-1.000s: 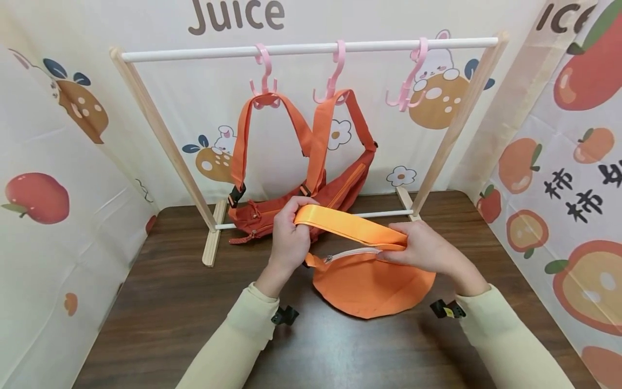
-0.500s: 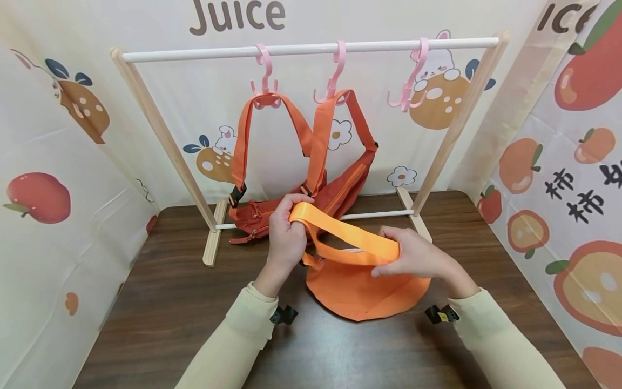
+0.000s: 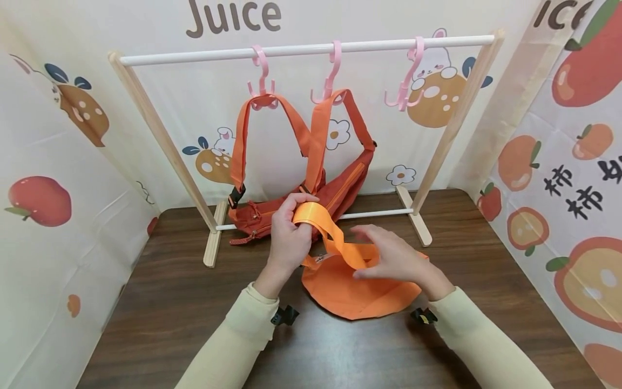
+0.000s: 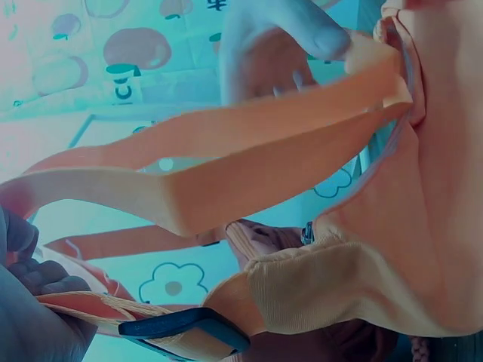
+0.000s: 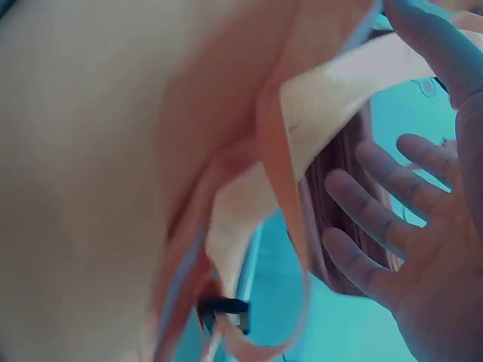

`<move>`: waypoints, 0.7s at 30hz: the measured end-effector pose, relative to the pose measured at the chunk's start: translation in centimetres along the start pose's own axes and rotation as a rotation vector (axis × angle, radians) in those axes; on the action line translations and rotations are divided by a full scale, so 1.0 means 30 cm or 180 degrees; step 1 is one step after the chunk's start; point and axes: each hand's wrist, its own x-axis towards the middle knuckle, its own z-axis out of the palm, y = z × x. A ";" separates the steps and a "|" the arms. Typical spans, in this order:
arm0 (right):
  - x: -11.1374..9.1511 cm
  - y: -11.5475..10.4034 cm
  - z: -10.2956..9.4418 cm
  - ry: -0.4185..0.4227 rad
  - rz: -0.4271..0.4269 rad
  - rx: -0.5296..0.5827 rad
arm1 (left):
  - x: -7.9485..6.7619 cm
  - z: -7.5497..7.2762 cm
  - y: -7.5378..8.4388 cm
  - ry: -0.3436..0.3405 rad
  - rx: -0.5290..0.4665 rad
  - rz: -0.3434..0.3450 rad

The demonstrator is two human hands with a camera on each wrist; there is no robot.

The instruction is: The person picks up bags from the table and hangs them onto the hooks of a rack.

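Note:
My left hand [image 3: 290, 235] grips the bright orange strap [image 3: 316, 214] of an orange waist bag [image 3: 359, 297], holding the strap's loop up above the bag. The bag, half-round with a zipper along its upper edge, is partly behind my right hand [image 3: 396, 260]. That hand is beside the strap with thumb and fingers spread apart. In the right wrist view its fingers [image 5: 377, 211] are extended, with nothing gripped. A black buckle [image 4: 185, 328] shows on the strap close to my left hand in the left wrist view.
Behind stands a wooden rack with a white rail [image 3: 301, 51]. Pink hooks hang from it; the right hook [image 3: 404, 86] carries nothing. Two rust-coloured bags, a left bag [image 3: 264, 216] and a right bag [image 3: 346, 186], hang by straps on the others. Printed cloth walls surround the brown table [image 3: 160, 313].
My right hand has let go of the strap and moved left with its fingers spreading. The strap's right end has dropped and twisted. The bag shifted slightly left; my left hand stays nearly still.

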 end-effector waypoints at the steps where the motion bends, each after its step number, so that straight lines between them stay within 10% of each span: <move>1: 0.007 -0.003 0.011 0.0001 -0.0034 -0.0006 | -0.001 0.002 0.003 -0.0012 -0.0005 0.0004; 15: 0.057 0.000 0.091 0.0146 -0.0194 -0.0338 | 0.005 -0.002 0.007 0.0067 -0.0036 0.0037; 21: 0.044 0.030 0.041 0.0375 -0.0045 0.0208 | 0.007 -0.025 -0.004 0.0204 -0.0038 0.0074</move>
